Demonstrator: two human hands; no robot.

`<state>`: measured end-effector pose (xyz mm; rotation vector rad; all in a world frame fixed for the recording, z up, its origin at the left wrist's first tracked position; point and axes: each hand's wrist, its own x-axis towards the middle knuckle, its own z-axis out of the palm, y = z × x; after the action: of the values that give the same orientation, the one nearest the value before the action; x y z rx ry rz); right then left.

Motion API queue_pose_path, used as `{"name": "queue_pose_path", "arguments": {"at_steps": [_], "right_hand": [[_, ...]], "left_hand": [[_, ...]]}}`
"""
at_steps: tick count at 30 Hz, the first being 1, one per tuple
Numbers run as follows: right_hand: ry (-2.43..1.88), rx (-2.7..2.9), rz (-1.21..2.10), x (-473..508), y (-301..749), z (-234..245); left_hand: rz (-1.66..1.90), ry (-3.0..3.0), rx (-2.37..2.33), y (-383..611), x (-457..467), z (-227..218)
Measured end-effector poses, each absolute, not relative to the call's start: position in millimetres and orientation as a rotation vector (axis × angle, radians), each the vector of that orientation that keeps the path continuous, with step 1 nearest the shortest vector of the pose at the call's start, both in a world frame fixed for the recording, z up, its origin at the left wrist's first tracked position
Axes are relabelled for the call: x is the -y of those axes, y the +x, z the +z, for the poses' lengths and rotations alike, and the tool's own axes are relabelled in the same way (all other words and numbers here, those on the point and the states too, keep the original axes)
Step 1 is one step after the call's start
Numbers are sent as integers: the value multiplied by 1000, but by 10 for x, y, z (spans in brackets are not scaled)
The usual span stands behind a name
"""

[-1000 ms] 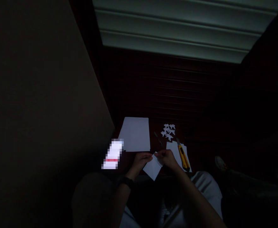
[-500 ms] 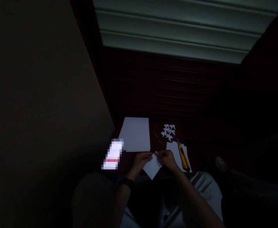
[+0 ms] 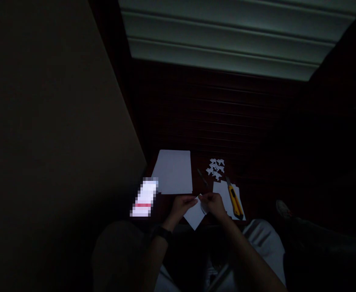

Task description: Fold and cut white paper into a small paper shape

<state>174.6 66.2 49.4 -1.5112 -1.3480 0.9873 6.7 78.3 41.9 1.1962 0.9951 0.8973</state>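
Observation:
A small white sheet of paper (image 3: 195,217), turned like a diamond, lies at the near edge of the dark table with a flap folded over on its right side. My left hand (image 3: 182,205) pinches its upper left edge. The fingers of my right hand (image 3: 214,204) are closed on the top corner and the flap, close to the left fingertips. Just right of that hand, a yellow utility knife (image 3: 234,201) with its blade out rests on several cut white papers (image 3: 221,189).
Large white sheets (image 3: 174,172) are stacked at the back left. A lit phone with a blurred screen (image 3: 144,198) lies at the left edge. Several small folded paper figures (image 3: 216,168) sit at the back right, beside a pen (image 3: 202,177). A wall (image 3: 59,121) rises on the left.
Both hands stay almost in place. The right fingers have shifted slightly at the top corner, and the flap on the paper's right side shows less than before.

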Motion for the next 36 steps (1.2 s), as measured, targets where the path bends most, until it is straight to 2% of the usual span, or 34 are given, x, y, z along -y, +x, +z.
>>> {"name": "queue_pose_path", "arguments": {"at_steps": [16,25,36], "right_hand": [[-1459,1365,1104,-754,1780,565],[-1513,1424,1016,-731,1755,594],[-1520,1485,1187,-687,1896,490]], "left_hand": [[884,1215,-1018,59,-767,414],[904,1180,-1007,55,-765,444],[949,1133,-1029,73,-763,419]]}}
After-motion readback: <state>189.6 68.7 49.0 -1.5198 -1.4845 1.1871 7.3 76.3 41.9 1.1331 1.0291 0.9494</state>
